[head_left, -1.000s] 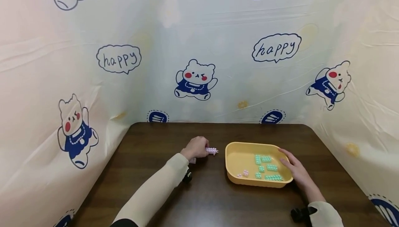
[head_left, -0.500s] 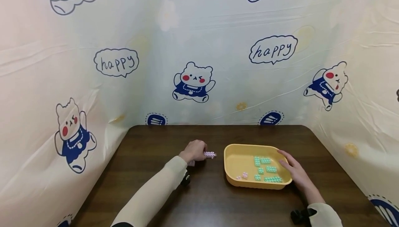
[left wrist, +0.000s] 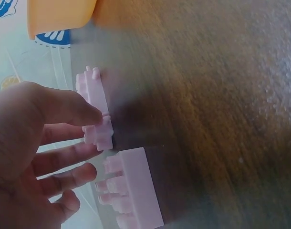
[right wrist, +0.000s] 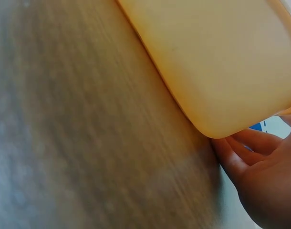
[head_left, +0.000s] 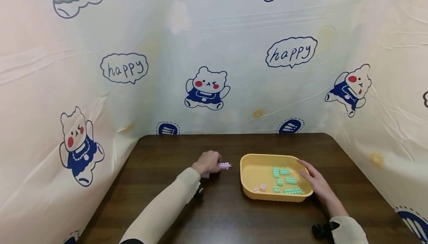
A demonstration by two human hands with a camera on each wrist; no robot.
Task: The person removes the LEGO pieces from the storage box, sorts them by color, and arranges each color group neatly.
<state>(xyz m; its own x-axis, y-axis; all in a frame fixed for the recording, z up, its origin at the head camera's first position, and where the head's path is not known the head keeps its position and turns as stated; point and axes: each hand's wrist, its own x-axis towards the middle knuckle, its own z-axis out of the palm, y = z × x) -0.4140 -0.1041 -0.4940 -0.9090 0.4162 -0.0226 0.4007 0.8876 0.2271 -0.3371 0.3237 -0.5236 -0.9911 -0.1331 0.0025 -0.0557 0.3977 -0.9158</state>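
Note:
On the table left of the bin, my left hand (head_left: 208, 162) pinches a small pink building brick (left wrist: 105, 138) between thumb and fingers. Right against it, in line, lies a longer pink brick (left wrist: 97, 93), its studs turned sideways; in the head view it pokes out past the fingers. A bigger pink brick (left wrist: 140, 188) rests close below the fingers on the wood, mostly behind the hand in the head view. My right hand (head_left: 322, 190) grips the right end of a yellow plastic bin (head_left: 274, 196), thumb over the rim and fingers outside.
Inside the bin lie several green bricks (head_left: 291, 180) and a few small pink pieces (head_left: 263, 187). The dark wooden table (head_left: 220, 218) ends at a printed cloth curtain (head_left: 247, 99) at the back and sides. Both wrists carry a black strap-on device (head_left: 321, 231).
The camera's view has shifted slightly. Both hands, the pink bricks and the bin keep practically the same places.

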